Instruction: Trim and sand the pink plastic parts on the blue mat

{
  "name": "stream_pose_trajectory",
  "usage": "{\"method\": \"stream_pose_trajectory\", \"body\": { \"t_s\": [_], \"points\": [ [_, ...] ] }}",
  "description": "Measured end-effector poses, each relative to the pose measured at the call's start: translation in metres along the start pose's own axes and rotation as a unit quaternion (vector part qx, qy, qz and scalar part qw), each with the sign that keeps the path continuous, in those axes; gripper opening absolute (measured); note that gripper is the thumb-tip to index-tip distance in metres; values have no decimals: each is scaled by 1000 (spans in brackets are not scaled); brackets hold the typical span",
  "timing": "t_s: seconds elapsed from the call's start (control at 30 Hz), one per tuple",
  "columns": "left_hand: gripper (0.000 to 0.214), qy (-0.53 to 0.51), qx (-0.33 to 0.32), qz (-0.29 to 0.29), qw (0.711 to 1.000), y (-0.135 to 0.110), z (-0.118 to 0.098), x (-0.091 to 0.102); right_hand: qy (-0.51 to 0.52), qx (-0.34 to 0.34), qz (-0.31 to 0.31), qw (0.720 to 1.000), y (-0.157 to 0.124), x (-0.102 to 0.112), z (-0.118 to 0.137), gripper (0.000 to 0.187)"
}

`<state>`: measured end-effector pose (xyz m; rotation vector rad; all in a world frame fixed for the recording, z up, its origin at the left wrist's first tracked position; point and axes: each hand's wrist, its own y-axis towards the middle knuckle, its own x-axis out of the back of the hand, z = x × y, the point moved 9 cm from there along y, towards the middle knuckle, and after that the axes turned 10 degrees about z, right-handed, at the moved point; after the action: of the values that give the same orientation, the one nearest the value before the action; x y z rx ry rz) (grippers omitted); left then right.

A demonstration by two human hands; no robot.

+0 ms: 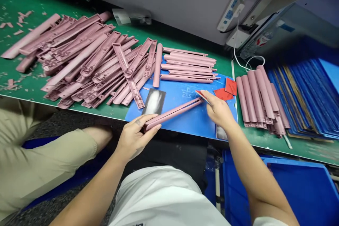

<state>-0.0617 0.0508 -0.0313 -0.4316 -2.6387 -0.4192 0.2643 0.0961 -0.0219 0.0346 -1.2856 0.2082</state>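
Observation:
My left hand (137,134) grips the near end of a long pink plastic shell (174,113), its fingers wrapped round it. The shell slants up to the right over a blue board (180,127). At its far end my right hand (218,109) is closed on a small red sandpaper-like piece (202,94), held against or just beside the shell's tip; contact is hard to make out. Two more red pieces (231,86) lie on the board just beyond that hand. Left of the shell rests a dark sheet with a whitish worn patch (154,101).
A big heap of pink shells (87,60) covers the left of the green table (31,81). Several shells (189,67) lie in a row at the back. More are stacked (256,95) at right, beside blue sheets (304,95). A seated person's leg (66,148) is at left.

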Motion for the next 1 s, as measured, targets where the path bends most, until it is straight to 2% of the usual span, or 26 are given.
{"method": "stream_pose_trajectory", "body": {
  "t_s": [0.07,0.13,0.17,0.23,0.27,0.3,0.33,0.43,0.47,0.53,0.6,0.73,0.77,0.87,0.9,0.93,1.0],
  "points": [
    [28,-1,-30,-3,1000,0,-9,-5,-10,-25,-31,999,-21,-11,16,70],
    [30,9,-52,-19,998,-1,-20,-6,-22,-5,-72,997,-39,-21,57,67],
    [27,15,-62,-23,998,-3,-26,-7,-25,34,-99,994,-48,-24,84,66],
    [18,26,-83,-25,996,-5,-37,-9,-13,157,-128,979,-64,-28,136,70],
    [15,31,-89,-26,995,-6,-41,-10,-10,217,-136,967,-70,-27,152,71],
    [16,35,-92,-29,995,-7,-44,-10,-7,240,-133,962,-71,-27,155,70],
    [19,38,-94,-33,994,-8,-46,-10,-6,217,-125,968,-67,-27,146,69],
    [33,50,-113,-40,991,-10,-52,-11,-12,50,-124,991,-53,-24,91,76],
    [32,54,-130,-32,989,-11,-55,-13,-13,52,-104,993,-52,-29,86,76],
    [29,61,-156,-13,986,-12,-59,-17,-1,110,-57,992,-53,-41,89,78],
    [31,65,-153,-12,986,-13,-58,-18,0,128,-39,991,-51,-46,88,78],
    [46,62,-165,-26,984,-13,-59,-18,-14,-2,-58,998,-37,-35,48,76],
    [46,63,-172,-21,983,-13,-60,-20,-18,1,-50,999,-35,-35,46,76],
    [43,73,-166,-14,983,-12,-60,-22,-16,115,-9,993,-35,-43,60,78],
    [41,76,-160,-17,984,-12,-59,-22,-15,122,-4,992,-35,-42,58,78],
    [37,78,-151,-19,985,-12,-58,-20,-17,96,-5,995,-33,-40,48,76],
    [27,89,-119,-1,989,-9,-52,-20,-20,3,-22,1000,-28,-29,18,74]
  ]
}}
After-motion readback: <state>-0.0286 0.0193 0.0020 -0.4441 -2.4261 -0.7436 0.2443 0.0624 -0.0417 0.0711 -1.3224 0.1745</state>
